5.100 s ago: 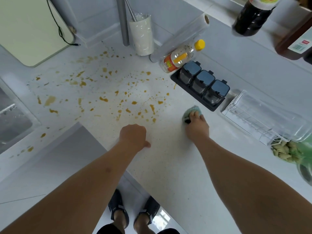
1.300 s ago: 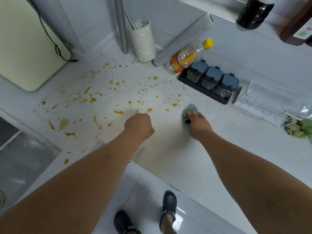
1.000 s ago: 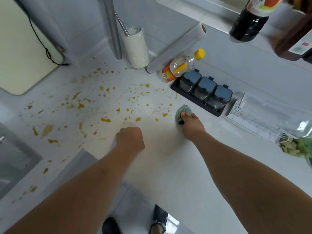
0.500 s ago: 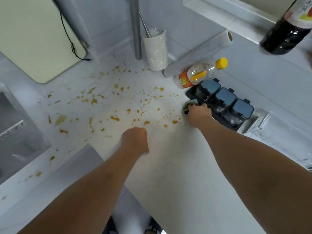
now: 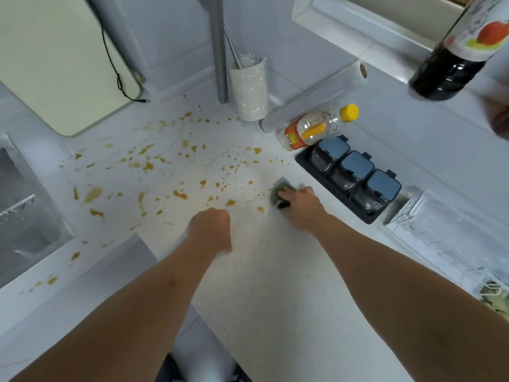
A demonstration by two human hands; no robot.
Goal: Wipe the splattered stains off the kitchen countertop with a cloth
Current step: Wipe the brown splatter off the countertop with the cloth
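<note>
vs half a second ago: our right hand (image 5: 298, 205) has pulled the cloth (image 5: 278, 191) back from the spice rack (image 5: 347, 183); it was tucked against the rack's near end, now it sits clear of it at the right edge of the stains (image 5: 179, 175). compared with five seconds back, the patch just ahead of our left hand (image 5: 210, 230) looks cleaner, though a few spots remain there. left hand has barely moved.

hands are apart. right one is curled over the cloth, pressing it to the desk (image 5: 275, 285). left one is a closed fist resting on the desk, holding nothing.

hard to read: most of the cloth is under our fingers, only a green-grey edge shows. a small dark thing pokes out under the right hand, can't tell what. the dark bottle (image 5: 451, 56) top right is cut off by the frame, and so is the clear rack (image 5: 446, 230) at the right edge. right hand is motion-blurred.

surface: white speckled desk, brown-orange splatter across the middle and left, reaching the sink (image 5: 24, 216) rim. behind: white cup (image 5: 249, 92) beside a metal pole (image 5: 219, 51), cling film roll (image 5: 316, 97), yellow-capped bottle (image 5: 316, 128) lying on its side, pale cutting board (image 5: 55, 56) against the wall.
</note>
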